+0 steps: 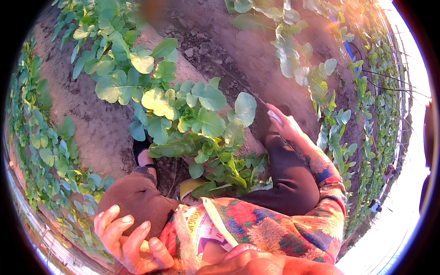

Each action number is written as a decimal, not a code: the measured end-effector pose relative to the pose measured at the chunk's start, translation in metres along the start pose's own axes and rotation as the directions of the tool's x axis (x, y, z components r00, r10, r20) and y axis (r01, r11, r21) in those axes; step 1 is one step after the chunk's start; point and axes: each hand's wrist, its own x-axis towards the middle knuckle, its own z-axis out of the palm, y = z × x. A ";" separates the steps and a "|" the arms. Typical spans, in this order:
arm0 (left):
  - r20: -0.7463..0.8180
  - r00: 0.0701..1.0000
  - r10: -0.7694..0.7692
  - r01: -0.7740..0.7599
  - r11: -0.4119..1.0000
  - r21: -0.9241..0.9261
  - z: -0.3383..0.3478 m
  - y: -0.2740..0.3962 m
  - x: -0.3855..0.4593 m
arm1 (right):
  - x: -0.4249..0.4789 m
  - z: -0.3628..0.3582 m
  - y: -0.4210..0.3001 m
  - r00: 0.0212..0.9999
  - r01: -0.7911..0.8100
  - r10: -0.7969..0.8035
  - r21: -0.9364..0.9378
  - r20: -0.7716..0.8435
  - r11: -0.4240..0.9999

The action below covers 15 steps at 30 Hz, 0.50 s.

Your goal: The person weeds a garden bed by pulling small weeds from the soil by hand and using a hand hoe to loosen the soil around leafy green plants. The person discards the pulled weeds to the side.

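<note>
My right hand [287, 125] grips the pale handle [275, 117] of a hand tool beside my right shin. Its long, thin metal shaft [242, 84] runs up and left over the soil; the far tip is blurred, so I cannot tell its kind. At the lower left my left hand [132, 237] is raised near my knee, palm up, fingers apart and slightly curled, with nothing plainly held. Between my legs grows a row of broad-leaved vegetable plants [202, 118]. Low in the row, a yellow item [189, 187] is partly hidden by leaves.
More plant rows stand to the left [46, 147] and right [338, 137], with bare soil [89, 137] between. A blue line [349, 51] and dark thin wires [392, 77] run along the right. My sandalled foot [142, 151] is beside the middle row.
</note>
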 end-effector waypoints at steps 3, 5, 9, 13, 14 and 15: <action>-0.097 0.995 0.027 -0.025 0.999 0.023 0.002 -0.005 -0.001 | 0.021 -0.017 -0.018 0.989 0.127 -0.125 0.017 -0.079 0.992; -0.226 0.969 0.102 -0.095 0.995 0.041 0.003 -0.015 0.002 | 0.030 -0.022 -0.036 0.990 0.110 -0.104 0.066 -0.091 0.992; -0.121 0.990 -0.078 0.075 0.997 -0.033 0.004 0.000 -0.001 | 0.049 -0.011 -0.052 0.983 0.101 -0.091 0.051 -0.162 0.994; -0.154 0.988 -0.023 0.017 0.999 -0.037 -0.001 -0.011 0.007 | 0.041 -0.014 -0.031 1.000 -0.006 0.007 0.033 -0.005 0.999; -0.201 0.980 -0.003 0.000 1.000 -0.016 -0.002 -0.016 0.009 | 0.032 -0.016 -0.039 1.000 -0.011 0.010 0.055 0.005 0.998; -0.231 0.973 0.020 -0.023 1.000 -0.011 -0.003 -0.019 0.010 | 0.021 -0.020 -0.047 0.999 -0.039 0.038 0.075 0.017 0.996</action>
